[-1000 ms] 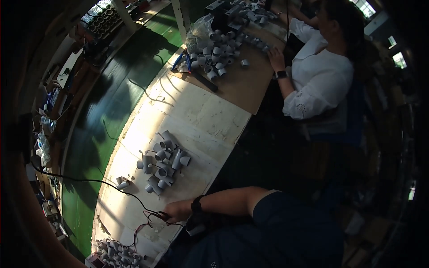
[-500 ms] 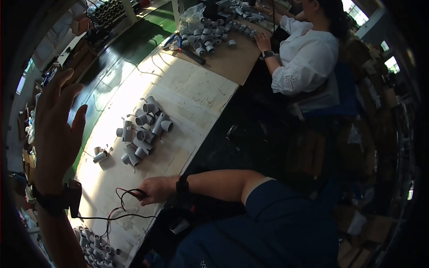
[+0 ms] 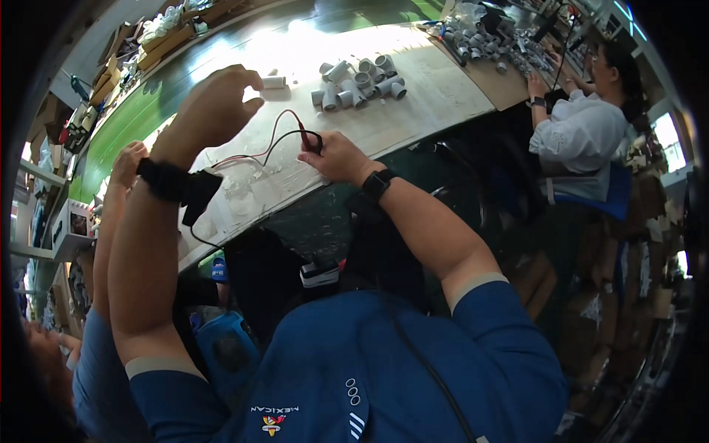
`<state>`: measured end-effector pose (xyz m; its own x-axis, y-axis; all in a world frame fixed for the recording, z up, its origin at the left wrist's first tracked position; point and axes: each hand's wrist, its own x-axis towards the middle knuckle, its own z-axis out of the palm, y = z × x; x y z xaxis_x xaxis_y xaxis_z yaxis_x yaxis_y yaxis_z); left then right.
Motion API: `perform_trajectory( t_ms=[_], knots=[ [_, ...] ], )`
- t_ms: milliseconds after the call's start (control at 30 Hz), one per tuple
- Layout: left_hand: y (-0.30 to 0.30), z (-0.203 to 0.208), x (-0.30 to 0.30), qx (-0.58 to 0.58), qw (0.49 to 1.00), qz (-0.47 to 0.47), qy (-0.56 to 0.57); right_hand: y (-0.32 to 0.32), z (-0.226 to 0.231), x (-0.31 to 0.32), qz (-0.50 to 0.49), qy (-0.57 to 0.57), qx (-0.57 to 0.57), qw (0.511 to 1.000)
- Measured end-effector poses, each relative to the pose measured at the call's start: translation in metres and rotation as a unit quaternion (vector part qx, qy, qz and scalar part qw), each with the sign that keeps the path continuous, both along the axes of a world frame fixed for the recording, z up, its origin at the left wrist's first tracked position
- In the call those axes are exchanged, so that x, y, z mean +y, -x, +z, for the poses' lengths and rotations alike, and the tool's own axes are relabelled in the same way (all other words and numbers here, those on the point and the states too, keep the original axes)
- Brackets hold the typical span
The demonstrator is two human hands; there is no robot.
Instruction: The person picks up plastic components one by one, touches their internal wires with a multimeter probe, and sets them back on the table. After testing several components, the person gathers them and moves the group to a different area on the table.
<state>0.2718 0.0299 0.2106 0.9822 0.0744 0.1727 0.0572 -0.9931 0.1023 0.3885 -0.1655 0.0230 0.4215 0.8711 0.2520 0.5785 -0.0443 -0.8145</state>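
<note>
white tabletop, green strip beyond, right fingers holding red lead, left fingers parted

Your worn, off-white workbench carries clustered grey pipe fittings, a separate grey fitting left of them, and a brown board at the right.

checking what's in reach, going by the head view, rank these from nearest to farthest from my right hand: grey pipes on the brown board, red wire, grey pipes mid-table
1. Red wire: at the fingers of the right hand.
2. Mid-table grey pipes: ahead, beyond the hand.
3. Grey pipes on the board: far off to the right.
</note>
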Motion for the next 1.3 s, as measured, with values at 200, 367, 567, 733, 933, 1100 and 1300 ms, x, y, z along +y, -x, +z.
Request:
perform_trajectory(
  t_ms=[200,367,567,733,933,1100,1300],
  knots=[
    [-0.063,-0.106,0.059,0.085,0.995,0.052,0.028,0.013,-0.005,-0.013,-0.053,-0.039,0.059,0.996],
    [-0.116,-0.171,0.095,-0.062,0.991,0.106,0.046,0.007,-0.002,-0.008,-0.026,-0.036,0.044,0.998],
    [-0.169,-0.157,0.081,0.094,0.988,0.102,0.070,0.000,0.002,-0.012,-0.025,-0.031,0.031,0.999],
    [-0.124,-0.158,0.082,0.026,0.981,0.148,0.121,0.006,0.006,-0.011,-0.032,-0.011,0.036,0.999],
    [0.005,-0.167,0.092,-0.194,0.550,0.120,0.803,0.018,0.004,0.007,-0.070,-0.040,0.058,0.995],
    [0.128,-0.178,0.043,-0.192,0.420,0.038,0.886,0.021,-0.015,0.025,-0.096,-0.046,0.134,0.985],
    [0.183,-0.163,-0.011,-0.110,0.840,0.157,0.507,0.053,0.013,0.043,-0.061,-0.006,0.320,0.945]
  ],
)
